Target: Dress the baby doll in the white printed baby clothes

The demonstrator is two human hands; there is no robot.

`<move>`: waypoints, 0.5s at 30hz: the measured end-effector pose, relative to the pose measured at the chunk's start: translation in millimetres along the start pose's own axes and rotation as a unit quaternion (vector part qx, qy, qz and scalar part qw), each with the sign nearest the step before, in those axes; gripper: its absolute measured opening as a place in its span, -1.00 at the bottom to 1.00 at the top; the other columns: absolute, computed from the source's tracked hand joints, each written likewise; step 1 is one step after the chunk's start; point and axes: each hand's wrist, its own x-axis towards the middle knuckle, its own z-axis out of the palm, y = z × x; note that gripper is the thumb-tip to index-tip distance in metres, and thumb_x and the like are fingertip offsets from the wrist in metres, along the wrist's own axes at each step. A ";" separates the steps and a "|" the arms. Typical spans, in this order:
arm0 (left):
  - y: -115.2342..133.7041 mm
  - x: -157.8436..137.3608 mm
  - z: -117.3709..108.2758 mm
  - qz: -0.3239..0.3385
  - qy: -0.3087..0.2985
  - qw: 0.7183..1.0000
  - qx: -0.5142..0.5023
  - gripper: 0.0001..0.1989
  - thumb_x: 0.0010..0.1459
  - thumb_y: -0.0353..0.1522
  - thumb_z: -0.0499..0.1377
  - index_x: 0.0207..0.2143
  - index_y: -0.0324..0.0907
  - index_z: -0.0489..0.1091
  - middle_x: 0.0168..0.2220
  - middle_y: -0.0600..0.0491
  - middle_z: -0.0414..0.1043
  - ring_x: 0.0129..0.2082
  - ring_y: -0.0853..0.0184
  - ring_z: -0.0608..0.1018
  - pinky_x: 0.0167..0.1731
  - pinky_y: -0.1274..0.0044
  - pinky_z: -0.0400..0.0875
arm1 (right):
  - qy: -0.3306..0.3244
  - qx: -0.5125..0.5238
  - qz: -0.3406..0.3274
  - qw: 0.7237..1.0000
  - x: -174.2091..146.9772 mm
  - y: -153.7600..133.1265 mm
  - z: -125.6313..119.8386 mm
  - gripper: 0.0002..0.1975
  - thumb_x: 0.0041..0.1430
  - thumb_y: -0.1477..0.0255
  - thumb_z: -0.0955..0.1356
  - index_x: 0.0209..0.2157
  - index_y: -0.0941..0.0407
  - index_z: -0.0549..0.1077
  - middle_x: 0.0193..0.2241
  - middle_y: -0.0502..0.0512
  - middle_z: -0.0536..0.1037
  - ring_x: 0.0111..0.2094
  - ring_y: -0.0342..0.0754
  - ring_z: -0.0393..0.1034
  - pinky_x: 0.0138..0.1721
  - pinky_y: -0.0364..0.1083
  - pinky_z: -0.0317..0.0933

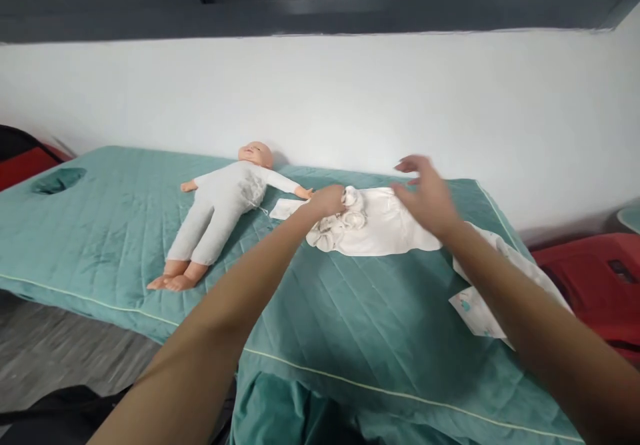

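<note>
A white ruffled cloth piece [387, 231], perhaps a baby garment, lies flattened on the green quilted bed cover [320, 311]. My left hand [327, 201] is closed on its gathered, frilly left end. Above the right part of the cloth hovers my right hand [425, 195], fingers apart and holding nothing. To the left a baby doll [220, 198] in a white suit lies on its back, feet towards me. Its outstretched hand is close to my left hand. Grey marks and a short string show on the doll's side.
Another white printed cloth [477, 311] lies at the right edge, partly behind my right forearm. A red plastic chair or case [595, 285] stands beyond that end. The bed has a face hole [59, 181] at far left. A white wall [320, 98] runs behind.
</note>
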 end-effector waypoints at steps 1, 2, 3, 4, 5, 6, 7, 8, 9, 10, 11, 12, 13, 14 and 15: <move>7.0 -10.7 -6.5 0.026 0.012 1.000 0.011 -0.76 0.09 -0.40 0.26 -0.15 -0.17 0.44 -0.06 -0.14 0.52 -0.04 0.02 0.55 -0.07 0.34 0.35 | -0.014 -0.013 -0.006 1.000 -0.1 -1.8 12.1 -0.40 0.27 0.38 0.32 0.31 0.14 0.19 0.24 0.32 0.32 0.25 0.26 0.20 0.20 0.26 0.20; 14.1 -23.6 -13.0 0.059 0.035 0.997 0.027 -0.76 0.12 -0.46 0.19 -0.13 -0.14 0.42 -0.03 -0.11 0.50 0.00 0.05 0.53 -0.04 0.34 0.33 | -0.030 -0.030 -0.013 0.999 -0.3 -3.9 23.3 -0.35 0.22 0.41 0.32 0.33 0.16 0.16 0.27 0.34 0.29 0.28 0.29 0.14 0.24 0.27 0.14; 20.7 -38.2 -19.8 0.119 0.082 0.987 0.070 -0.74 0.15 -0.51 0.13 -0.11 -0.14 0.41 -0.04 -0.10 0.49 -0.02 0.09 0.53 -0.05 0.34 0.33 | -0.046 -0.047 -0.022 0.998 -0.5 -6.4 32.3 -0.31 0.19 0.42 0.32 0.34 0.18 0.15 0.30 0.34 0.25 0.31 0.30 0.09 0.27 0.28 0.08; 26.5 -53.7 -26.9 0.169 0.128 0.971 0.110 -0.73 0.16 -0.53 0.09 -0.11 -0.14 0.41 -0.07 -0.10 0.48 -0.05 0.12 0.54 -0.09 0.35 0.34 | -0.060 -0.061 -0.031 0.996 -0.4 -9.3 37.9 -0.32 0.19 0.42 0.31 0.33 0.19 0.15 0.31 0.34 0.25 0.32 0.29 0.08 0.29 0.27 0.03; 31.2 -69.6 -34.3 0.208 0.161 0.955 0.140 -0.73 0.19 -0.53 0.06 -0.10 -0.13 0.41 -0.09 -0.09 0.47 -0.09 0.16 0.54 -0.13 0.37 0.34 | -0.072 -0.068 -0.035 0.994 0.1 -12.7 39.3 -0.36 0.21 0.42 0.29 0.32 0.19 0.18 0.28 0.33 0.30 0.30 0.28 0.12 0.28 0.25 0.02; 34.8 -85.0 -41.8 0.232 0.191 0.940 0.161 -0.75 0.23 -0.52 0.03 -0.12 -0.12 0.42 -0.14 -0.08 0.47 -0.15 0.20 0.54 -0.18 0.40 0.34 | -0.087 -0.069 -0.038 0.993 1.0 -16.8 36.3 -0.43 0.25 0.41 0.26 0.28 0.17 0.23 0.23 0.31 0.37 0.25 0.26 0.21 0.24 0.21 0.06; 37.2 -99.6 -49.2 0.242 0.215 0.930 0.172 -0.76 0.27 -0.49 0.01 -0.13 -0.10 0.42 -0.18 -0.06 0.46 -0.20 0.23 0.53 -0.23 0.42 0.34 | -0.106 -0.070 -0.039 0.991 2.1 -21.6 29.2 -0.51 0.29 0.38 0.24 0.23 0.14 0.30 0.16 0.28 0.46 0.18 0.24 0.30 0.17 0.17 0.13; 38.6 -112.8 -56.4 0.237 0.237 0.926 0.176 -0.75 0.31 -0.46 -0.02 -0.14 -0.08 0.43 -0.22 -0.05 0.45 -0.25 0.25 0.52 -0.27 0.43 0.33 | -0.125 -0.076 -0.035 0.989 3.0 -27.1 18.6 -0.58 0.32 0.34 0.22 0.16 0.11 0.37 0.08 0.25 0.52 0.08 0.22 0.39 0.06 0.12 0.20; 39.4 -124.6 -63.2 0.220 0.261 0.924 0.174 -0.74 0.34 -0.43 -0.04 -0.14 -0.06 0.43 -0.26 -0.04 0.43 -0.29 0.27 0.51 -0.30 0.44 0.31 | -0.140 -0.089 -0.028 0.986 3.5 -33.4 5.6 -0.63 0.33 0.29 0.21 0.07 0.08 0.42 0.00 0.23 0.57 -0.01 0.20 0.44 -0.06 0.07 0.24; 40.0 -134.9 -69.6 0.195 0.286 0.923 0.166 -0.73 0.36 -0.41 -0.06 -0.14 -0.04 0.43 -0.28 -0.03 0.42 -0.30 0.28 0.50 -0.32 0.44 0.30 | -0.147 -0.108 -0.019 0.983 3.1 -40.4 -8.8 -0.66 0.33 0.24 0.22 -0.02 0.07 0.46 -0.07 0.21 0.59 -0.08 0.19 0.47 -0.16 0.03 0.24; 40.6 -143.7 -75.4 0.164 0.311 0.923 0.154 -0.73 0.36 -0.40 -0.07 -0.13 -0.03 0.42 -0.28 -0.03 0.41 -0.31 0.28 0.50 -0.33 0.44 0.30 | -0.149 -0.128 -0.011 0.980 1.5 -48.1 -23.5 -0.67 0.32 0.18 0.23 -0.09 0.06 0.48 -0.13 0.20 0.60 -0.14 0.18 0.48 -0.23 0.01 0.22; 41.7 -151.3 -80.7 0.132 0.335 0.922 0.139 -0.74 0.37 -0.40 -0.06 -0.12 -0.03 0.42 -0.27 -0.04 0.40 -0.31 0.28 0.50 -0.33 0.44 0.29 | -0.148 -0.144 -0.005 0.978 -1.5 -56.4 -37.6 -0.67 0.30 0.13 0.24 -0.15 0.05 0.49 -0.18 0.18 0.61 -0.19 0.17 0.49 -0.27 -0.01 0.20; 43.4 -157.8 -85.7 0.102 0.354 0.921 0.124 -0.75 0.36 -0.40 -0.06 -0.12 -0.04 0.41 -0.26 -0.04 0.40 -0.30 0.28 0.50 -0.33 0.44 0.29 | -0.150 -0.150 -0.001 0.977 -5.9 -65.2 -50.2 -0.65 0.28 0.09 0.26 -0.20 0.05 0.49 -0.25 0.16 0.61 -0.23 0.16 0.48 -0.30 -0.02 0.19; 45.9 -163.6 -90.4 0.075 0.367 0.921 0.109 -0.77 0.35 -0.40 -0.04 -0.13 -0.05 0.40 -0.24 -0.05 0.39 -0.29 0.26 0.50 -0.33 0.44 0.30 | -0.158 -0.144 0.000 0.977 -11.5 -74.2 -61.0 -0.64 0.26 0.06 0.27 -0.22 0.04 0.49 -0.29 0.15 0.60 -0.26 0.15 0.48 -0.32 -0.02 0.18; 48.9 -168.8 -94.7 0.052 0.373 0.921 0.097 -0.79 0.34 -0.41 -0.02 -0.14 -0.07 0.39 -0.22 -0.06 0.39 -0.28 0.25 0.51 -0.33 0.44 0.30 | -0.167 -0.128 0.002 0.978 -18.2 -83.1 -69.6 -0.63 0.25 0.04 0.28 -0.23 0.04 0.48 -0.32 0.13 0.60 -0.29 0.14 0.47 -0.33 -0.02 0.18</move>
